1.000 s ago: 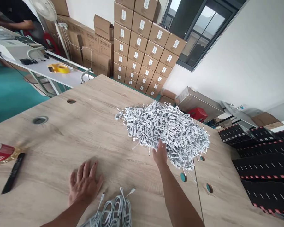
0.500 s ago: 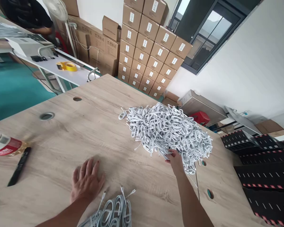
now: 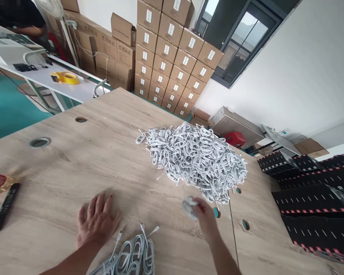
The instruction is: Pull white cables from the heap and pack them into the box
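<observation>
Head view: right hand, right of lower centre, has fingers closed on a coiled cable; both blurred. Coil sits over the wooden table, just below the cable pile, which is right of centre. Left hand, lower left, palm down on table, fingers spread. Cable bundle at bottom centre, near left hand. Yellow tape dispenser upper left, stacked cartons top centre.
</observation>
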### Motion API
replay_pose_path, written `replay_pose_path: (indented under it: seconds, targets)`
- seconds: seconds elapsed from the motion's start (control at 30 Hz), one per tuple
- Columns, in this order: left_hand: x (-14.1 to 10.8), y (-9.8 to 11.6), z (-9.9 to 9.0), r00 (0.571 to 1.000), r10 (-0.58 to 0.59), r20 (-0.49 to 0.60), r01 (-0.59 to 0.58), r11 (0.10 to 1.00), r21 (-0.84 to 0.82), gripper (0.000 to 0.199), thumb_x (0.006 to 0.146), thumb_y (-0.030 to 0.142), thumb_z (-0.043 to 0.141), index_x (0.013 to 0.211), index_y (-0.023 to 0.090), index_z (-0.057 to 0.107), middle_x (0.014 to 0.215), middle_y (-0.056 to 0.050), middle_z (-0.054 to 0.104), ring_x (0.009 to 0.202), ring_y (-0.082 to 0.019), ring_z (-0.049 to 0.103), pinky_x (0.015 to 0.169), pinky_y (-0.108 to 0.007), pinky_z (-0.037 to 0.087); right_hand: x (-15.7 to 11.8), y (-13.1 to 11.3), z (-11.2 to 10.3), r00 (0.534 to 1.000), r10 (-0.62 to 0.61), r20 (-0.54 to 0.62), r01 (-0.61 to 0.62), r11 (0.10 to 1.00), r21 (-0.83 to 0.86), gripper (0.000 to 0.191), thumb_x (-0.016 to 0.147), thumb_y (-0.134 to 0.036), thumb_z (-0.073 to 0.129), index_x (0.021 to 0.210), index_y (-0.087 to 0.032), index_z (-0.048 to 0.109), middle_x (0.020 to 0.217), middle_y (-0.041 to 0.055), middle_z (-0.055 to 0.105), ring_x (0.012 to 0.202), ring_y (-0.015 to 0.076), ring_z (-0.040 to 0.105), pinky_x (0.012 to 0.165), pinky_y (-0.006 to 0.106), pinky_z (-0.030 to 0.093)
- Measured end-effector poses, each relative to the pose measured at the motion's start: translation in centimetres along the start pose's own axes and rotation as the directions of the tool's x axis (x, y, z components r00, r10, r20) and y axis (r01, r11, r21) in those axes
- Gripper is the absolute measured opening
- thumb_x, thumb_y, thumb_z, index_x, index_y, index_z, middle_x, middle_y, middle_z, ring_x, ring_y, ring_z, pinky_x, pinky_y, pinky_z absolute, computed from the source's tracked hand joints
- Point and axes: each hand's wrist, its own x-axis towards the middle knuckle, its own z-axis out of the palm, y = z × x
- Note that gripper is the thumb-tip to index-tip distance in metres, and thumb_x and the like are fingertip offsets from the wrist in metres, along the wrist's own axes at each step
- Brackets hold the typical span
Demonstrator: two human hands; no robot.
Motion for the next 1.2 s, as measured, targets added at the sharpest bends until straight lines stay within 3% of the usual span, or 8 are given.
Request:
replay_pose_path:
  seconds: [0.17,0.27,0.4,0.6,0.8,1.07,1.13,1.2]
  targets:
    - [-0.2,-0.1,0.1,1.0,0.009,-0.01,-0.009,1.0,0.023,0.063,0.094,0.043,0.037,0.151,0.019,0.048,0.165,-0.011,0.038,0.156,-0.026,0.019,0.128,-0.049,0.003,-5.5,3.0,4.8,0.827,0.104,0.553,0.099,0.94,-0.326,0.047,0.084,-0.053,0.067,0.125,-0.029,0.071,0.095,0.0024,0.078,0.081,0.024,0.074,0.073,0.037,0.058]
    - [-0.2,0.0,0.0,1.0,0.009,-0.004,-0.009,0.999,0.034,0.063,0.094,0.042,0.038,0.152,0.018,0.048,0.166,-0.012,0.037,0.156,-0.026,0.019,0.128,-0.049,0.002,-2.2,0.9,5.4,0.896,-0.031,0.443,0.313,0.751,-0.581,0.042,0.09,-0.036,0.059,0.13,-0.028,0.068,0.107,0.0048,0.077,0.1,0.0253,0.073,0.094,0.04,0.055]
    - [-0.2,-0.1,0.0,1.0,0.016,0.003,-0.016,0.999,0.039,0.064,0.093,0.043,0.04,0.151,0.018,0.049,0.166,-0.012,0.036,0.156,-0.027,0.019,0.128,-0.05,0.002,5.3,-1.1,6.1,0.963,-0.214,0.163,0.238,0.398,-0.886,0.051,0.082,-0.021,0.064,0.133,-0.02,0.062,0.131,0.0138,0.068,0.123,0.0316,0.062,0.101,0.042,0.05]
    - [-0.5,-0.2,0.3,1.0,0.008,0.009,-0.008,1.0,0.023,0.065,0.092,0.042,0.045,0.151,0.017,0.05,0.165,-0.012,0.037,0.155,-0.029,0.021,0.128,-0.052,0.002,7.7,1.7,6.3,0.912,-0.144,0.384,0.39,0.017,-0.921,0.024,0.082,-0.013,0.06,0.103,-0.019,0.068,0.103,0.011,0.071,0.101,0.027,0.066,0.087,0.036,0.048]
    - [-0.8,-0.1,0.2,0.999,-0.004,0.032,0.004,1.0,-0.01,0.064,0.091,0.042,0.047,0.151,0.019,0.05,0.166,-0.012,0.035,0.156,-0.029,0.02,0.128,-0.051,0.001,10.4,-0.5,7.9,0.859,-0.458,0.227,0.342,0.183,-0.922,0.019,0.088,-0.031,0.062,0.103,-0.019,0.064,0.117,0.014,0.066,0.114,0.0302,0.058,0.096,0.04,0.047]
    - [-1.0,-0.3,0.3,1.0,-0.001,0.016,0.002,0.999,-0.032,0.063,0.092,0.041,0.046,0.151,0.018,0.051,0.166,-0.012,0.036,0.156,-0.029,0.021,0.128,-0.051,0.001,11.8,-3.8,7.6,0.924,-0.352,-0.151,0.128,0.654,-0.746,0.006,0.081,-0.029,0.061,0.081,-0.023,0.064,0.08,0.0052,0.07,0.088,0.029,0.067,0.086,0.042,0.049]
    - [-1.0,-0.3,0.3,1.0,0.003,0.019,-0.002,0.999,-0.053,0.064,0.091,0.041,0.047,0.151,0.019,0.05,0.166,-0.012,0.036,0.156,-0.029,0.02,0.128,-0.051,0.0,9.1,-2.9,5.9,0.97,-0.222,-0.101,0.119,0.792,-0.598,0.013,0.08,-0.036,0.063,0.08,-0.023,0.064,0.072,0.003,0.068,0.076,0.0262,0.066,0.076,0.038,0.051]
    - [-1.1,-0.4,0.4,1.0,0.007,0.022,-0.006,0.999,-0.045,0.064,0.091,0.041,0.048,0.151,0.019,0.05,0.166,-0.011,0.036,0.156,-0.029,0.021,0.128,-0.051,0.0,6.0,-1.9,4.6,0.984,-0.003,0.18,0.094,0.862,-0.499,0.02,0.076,-0.04,0.07,0.085,-0.022,0.068,0.074,0.0025,0.07,0.074,0.0251,0.067,0.071,0.036,0.053]
